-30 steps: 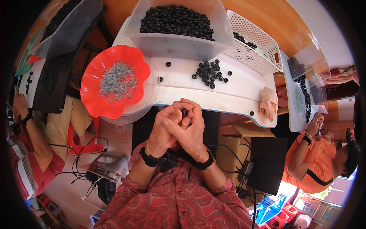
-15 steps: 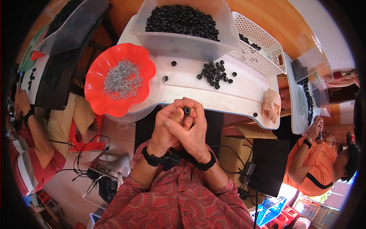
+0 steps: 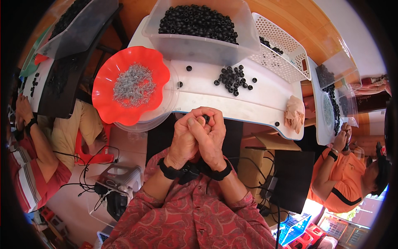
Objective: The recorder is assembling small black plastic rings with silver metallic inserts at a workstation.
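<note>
My two hands are pressed together in front of my chest, at the front edge of the white table [image 3: 199,100]. Between their fingertips sits a small black hollow piece [image 3: 206,118], rounded like a bead, its open end showing. My left hand [image 3: 182,137] curls around it from the left. My right hand [image 3: 212,143] wraps over from the right, its thumb crossing the left fingers. The fingers hide most of the piece. Past the hands lies a loose pile of like black pieces [image 3: 232,79]. A red wavy-rimmed bowl [image 3: 101,91] holds small grey, clear-looking bits [image 3: 132,85].
A clear bin [image 3: 203,49] full of black pieces stands at the back, beside a white perforated basket [image 3: 286,66]. A crumpled cloth [image 3: 294,114] lies at the table's right end. Co-workers sit on the left [image 3: 39,155] and right [image 3: 342,180]. Cables [image 3: 85,174] trail at lower left.
My fingers have closed more tightly around the black piece, and my right thumb has moved up. The piece has shifted slightly right and shows less.
</note>
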A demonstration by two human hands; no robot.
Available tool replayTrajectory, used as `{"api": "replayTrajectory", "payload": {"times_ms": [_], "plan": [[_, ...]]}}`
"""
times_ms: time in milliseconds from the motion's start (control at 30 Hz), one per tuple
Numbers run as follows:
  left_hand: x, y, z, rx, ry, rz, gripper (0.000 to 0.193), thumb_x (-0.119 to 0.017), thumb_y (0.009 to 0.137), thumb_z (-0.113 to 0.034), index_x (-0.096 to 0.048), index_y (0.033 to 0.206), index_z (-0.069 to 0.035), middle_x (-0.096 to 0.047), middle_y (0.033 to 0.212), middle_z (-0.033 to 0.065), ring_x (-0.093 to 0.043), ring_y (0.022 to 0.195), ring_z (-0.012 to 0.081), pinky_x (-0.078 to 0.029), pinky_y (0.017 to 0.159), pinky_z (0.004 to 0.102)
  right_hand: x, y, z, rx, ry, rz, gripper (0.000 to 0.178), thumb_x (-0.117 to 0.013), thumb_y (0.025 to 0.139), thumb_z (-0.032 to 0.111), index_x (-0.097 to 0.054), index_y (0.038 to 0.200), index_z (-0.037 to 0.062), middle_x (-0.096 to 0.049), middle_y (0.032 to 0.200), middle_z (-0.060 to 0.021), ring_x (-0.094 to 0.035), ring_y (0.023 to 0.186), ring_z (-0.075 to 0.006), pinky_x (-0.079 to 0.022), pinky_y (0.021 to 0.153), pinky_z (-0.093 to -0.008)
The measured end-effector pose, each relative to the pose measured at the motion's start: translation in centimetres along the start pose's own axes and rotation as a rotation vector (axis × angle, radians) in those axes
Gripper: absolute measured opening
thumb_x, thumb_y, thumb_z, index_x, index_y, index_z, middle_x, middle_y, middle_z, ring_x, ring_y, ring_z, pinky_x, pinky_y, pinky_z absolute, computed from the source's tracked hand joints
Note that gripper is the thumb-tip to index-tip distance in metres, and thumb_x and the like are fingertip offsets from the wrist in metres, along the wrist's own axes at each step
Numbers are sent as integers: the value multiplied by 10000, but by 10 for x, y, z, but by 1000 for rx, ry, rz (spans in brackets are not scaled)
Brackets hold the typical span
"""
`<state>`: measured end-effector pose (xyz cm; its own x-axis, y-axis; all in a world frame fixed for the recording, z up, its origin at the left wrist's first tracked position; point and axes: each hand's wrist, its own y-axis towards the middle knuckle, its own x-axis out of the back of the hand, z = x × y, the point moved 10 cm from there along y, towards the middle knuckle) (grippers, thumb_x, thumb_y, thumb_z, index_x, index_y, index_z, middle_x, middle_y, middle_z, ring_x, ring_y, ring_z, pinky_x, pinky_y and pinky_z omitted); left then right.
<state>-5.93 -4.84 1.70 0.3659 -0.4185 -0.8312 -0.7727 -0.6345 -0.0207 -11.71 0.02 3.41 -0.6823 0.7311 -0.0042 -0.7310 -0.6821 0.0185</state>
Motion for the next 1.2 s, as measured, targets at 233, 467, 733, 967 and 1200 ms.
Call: {"api": "replayTrajectory", "payload": {"times_ms": [233, 467, 733, 967, 1200], "plan": [[10, 3, 5, 28, -31, -6, 244, -571, 953, -124, -599, 1144, 24, -580, 919, 36, -500, 734, 57, -453, 681, 183, -2, -1, -1, -101, -97, 36, 373, -711, 844, 153, -522, 1119, -13, -582, 930, -49, -541, 825, -85, -462, 726, -226], [8, 5, 2, 66, -79, 57, 340, -581, 980, -247, -597, 1179, 28, -608, 958, 66, -552, 785, 100, -479, 721, 218, 0, -3, 24, 217, 19, 133, 572, -682, 863, 197, -463, 1337, -36, -549, 1124, -134, -550, 1034, -202, -457, 894, -311], [12, 6, 1, 73, 19, 100, 364, -585, 976, -195, -562, 1232, 63, -630, 842, 60, -559, 619, 74, -484, 598, 195, 17, -3, 29, 249, -66, 189, 221, -650, 899, 66, -677, 1115, 35, -561, 1197, -120, -553, 1099, -212, -445, 938, -314], [13, 5, 2, 126, 41, 96, 265, -661, 927, -167, -619, 1079, 47, -652, 827, 84, -593, 567, 90, -503, 544, 190, 22, 5, 17, 95, 136, 281, 191, -692, 843, -11, -711, 1028, 33, -571, 1177, -102, -569, 1063, -180, -468, 907, -293], [10, 4, 2, 110, 79, 120, 190, -721, 868, -101, -658, 987, 33, -646, 767, 83, -611, 576, 102, -522, 495, 200, 24, 7, 2, 18, 270, 372, 152, -696, 835, -22, -708, 982, 17, -605, 1154, -112, -604, 1018, -175, -499, 887, -292]]}}
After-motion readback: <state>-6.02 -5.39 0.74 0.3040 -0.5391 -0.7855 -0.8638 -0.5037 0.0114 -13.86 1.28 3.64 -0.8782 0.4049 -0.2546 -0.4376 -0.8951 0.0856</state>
